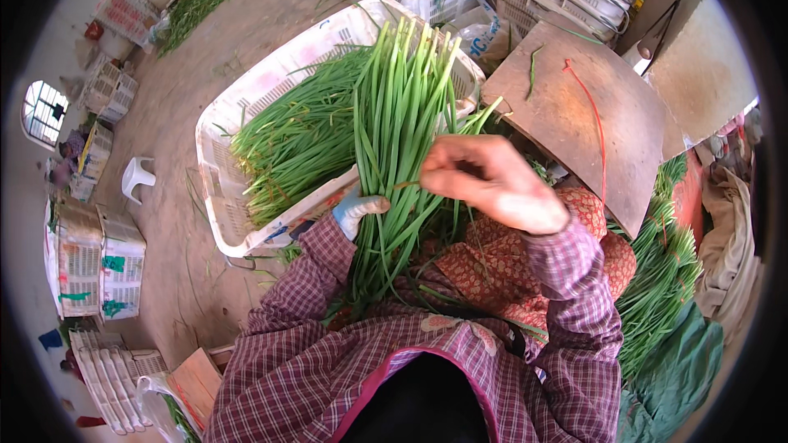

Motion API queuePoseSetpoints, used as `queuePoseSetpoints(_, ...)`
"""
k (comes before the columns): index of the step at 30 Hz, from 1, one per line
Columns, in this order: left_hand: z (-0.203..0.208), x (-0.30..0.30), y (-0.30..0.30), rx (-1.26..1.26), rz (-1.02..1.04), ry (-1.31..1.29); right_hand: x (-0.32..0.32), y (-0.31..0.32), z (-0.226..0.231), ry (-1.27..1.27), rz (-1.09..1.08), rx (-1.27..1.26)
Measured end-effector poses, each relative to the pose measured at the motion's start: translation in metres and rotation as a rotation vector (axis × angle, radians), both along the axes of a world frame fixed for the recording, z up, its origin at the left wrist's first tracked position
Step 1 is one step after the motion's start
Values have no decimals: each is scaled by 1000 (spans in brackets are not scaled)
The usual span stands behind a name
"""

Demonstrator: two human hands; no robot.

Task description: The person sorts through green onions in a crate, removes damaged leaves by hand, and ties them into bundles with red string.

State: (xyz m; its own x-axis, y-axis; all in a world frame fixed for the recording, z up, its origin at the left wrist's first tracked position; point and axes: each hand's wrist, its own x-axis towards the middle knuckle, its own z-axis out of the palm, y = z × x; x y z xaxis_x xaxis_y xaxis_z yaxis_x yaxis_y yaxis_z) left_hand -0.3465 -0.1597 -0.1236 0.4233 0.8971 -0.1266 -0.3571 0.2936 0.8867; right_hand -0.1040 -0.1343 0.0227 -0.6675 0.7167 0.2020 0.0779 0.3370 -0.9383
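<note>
Stretching beyond the green bunch (398, 131), brown floor (185, 221) bears white crates (82, 254).

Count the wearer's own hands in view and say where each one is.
2: the left hand is around the green bunch from its left side, most fingers hidden by stalks; the right hand is at its right, seemingly pinching a thin strand.

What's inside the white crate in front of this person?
The crate holds a heap of long green stalks. The bundle in the left hand hides part of the crate's right side; whatever lies beneath the heap is covered too.
</note>
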Motion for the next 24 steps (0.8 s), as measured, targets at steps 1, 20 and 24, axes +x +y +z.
queuePoseSetpoints(1, -6, -8, -2, -56, -5, -33, 8, -5, 14, 71, 41, -125)
queuePoseSetpoints(20, -8, -6, 34, -282, -397, -556, 48, 65, -62, 494, -208, -587)
queuePoseSetpoints(24, 6, 24, 37, 5, -476, -516, 49, 67, -44, 644, -328, -545)
